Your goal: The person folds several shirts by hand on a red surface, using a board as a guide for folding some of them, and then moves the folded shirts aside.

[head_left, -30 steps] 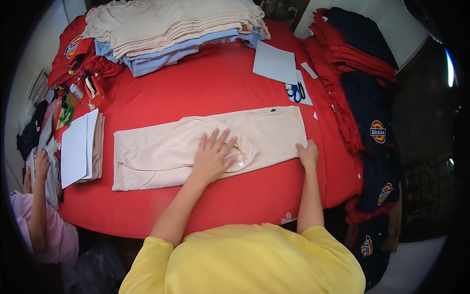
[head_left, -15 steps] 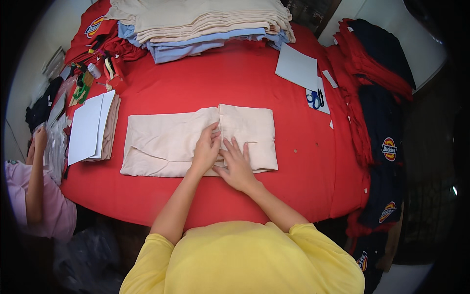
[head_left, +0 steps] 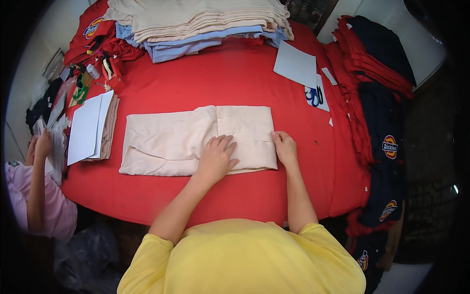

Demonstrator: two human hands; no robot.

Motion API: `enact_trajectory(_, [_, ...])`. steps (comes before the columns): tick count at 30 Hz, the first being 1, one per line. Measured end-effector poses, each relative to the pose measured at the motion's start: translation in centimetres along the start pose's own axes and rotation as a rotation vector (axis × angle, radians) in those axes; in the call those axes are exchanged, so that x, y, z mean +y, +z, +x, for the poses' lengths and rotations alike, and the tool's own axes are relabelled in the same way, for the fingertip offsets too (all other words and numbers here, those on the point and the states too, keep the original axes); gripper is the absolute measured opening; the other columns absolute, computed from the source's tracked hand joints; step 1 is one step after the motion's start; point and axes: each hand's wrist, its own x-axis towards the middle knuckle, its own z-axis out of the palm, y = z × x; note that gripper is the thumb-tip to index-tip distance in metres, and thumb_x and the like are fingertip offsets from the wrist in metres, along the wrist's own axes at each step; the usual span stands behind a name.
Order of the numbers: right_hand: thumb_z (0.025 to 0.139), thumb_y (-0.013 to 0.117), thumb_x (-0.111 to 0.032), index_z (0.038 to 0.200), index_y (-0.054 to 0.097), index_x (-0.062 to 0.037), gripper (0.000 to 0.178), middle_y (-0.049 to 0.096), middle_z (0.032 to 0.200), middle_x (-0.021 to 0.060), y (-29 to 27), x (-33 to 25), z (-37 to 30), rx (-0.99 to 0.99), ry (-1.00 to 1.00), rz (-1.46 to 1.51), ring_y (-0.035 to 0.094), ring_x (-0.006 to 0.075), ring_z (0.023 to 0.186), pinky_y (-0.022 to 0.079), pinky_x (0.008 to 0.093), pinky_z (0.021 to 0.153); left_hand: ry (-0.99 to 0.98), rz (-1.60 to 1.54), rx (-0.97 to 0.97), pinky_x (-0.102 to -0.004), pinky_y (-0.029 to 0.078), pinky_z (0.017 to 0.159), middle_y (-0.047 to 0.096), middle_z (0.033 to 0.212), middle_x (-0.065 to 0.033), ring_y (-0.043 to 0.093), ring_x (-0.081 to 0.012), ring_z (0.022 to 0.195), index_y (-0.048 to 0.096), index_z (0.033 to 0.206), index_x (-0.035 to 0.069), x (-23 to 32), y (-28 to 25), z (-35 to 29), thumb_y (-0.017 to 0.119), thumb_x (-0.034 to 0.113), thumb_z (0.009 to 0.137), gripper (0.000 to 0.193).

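Observation:
A folded cream garment lies flat across the table in front of me, its right part doubled over into a squarish panel. My left hand rests on it just left of that panel's middle, palm down with fingers stretched out. At the panel's right edge is my right hand, its thumb and fingers drawn together on the edge of the cloth. What lies under my left palm is hidden.
A red cloth covers the table. Cream and blue garments are stacked at the back. White sheets on folded cloth lie left; white card and blue-handled scissors lie right. Navy and red piles line the right side. A co-worker handles clear plastic.
My right hand has moved right, from the middle of the garment to its right edge. My left hand has shifted slightly right and down and now lies flatter.

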Motion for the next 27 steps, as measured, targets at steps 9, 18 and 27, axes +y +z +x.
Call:
enact_trajectory(9, [0.076,0.076,-0.037,0.120,0.052,-0.0025,0.061,0.053,0.108,0.0149,2.2,-6.9,-3.4,0.065,-0.415,-0.027,0.050,0.0334,0.104,0.043,0.0424,0.090,-0.163,-0.250,0.310,-0.0452,0.038,0.103,0.056,0.129,-0.0133,0.050,-0.0312,0.120,0.057,0.121,0.001,-1.6,-1.0,-2.3,0.062,0.013,0.085,0.038])
enact_trajectory(18, [0.078,0.070,-0.027,0.137,0.040,0.0036,0.073,0.053,0.110,0.0210,4.4,-10.6,-2.5,-0.417,-0.365,-0.056,0.056,0.0356,0.101,0.049,0.0438,0.087,-0.099,-0.029,0.267,-0.0457,0.035,0.108,0.056,0.130,-0.0067,0.048,-0.0276,0.125,0.063,0.115,0.011,-6.2,-0.3,-2.3,0.056,0.007,0.085,0.031])
enact_trajectory(27, [0.086,0.061,-0.018,0.136,0.044,0.0029,0.056,0.057,0.115,0.0241,6.1,-12.4,-1.9,-0.246,-0.307,-0.284,0.062,0.0392,0.098,0.051,0.0421,0.085,-0.099,-0.071,0.218,-0.0460,0.029,0.113,0.053,0.134,-0.0058,0.043,-0.0258,0.131,0.066,0.110,0.013,-6.5,-0.5,-3.0,0.062,0.021,0.084,0.028])
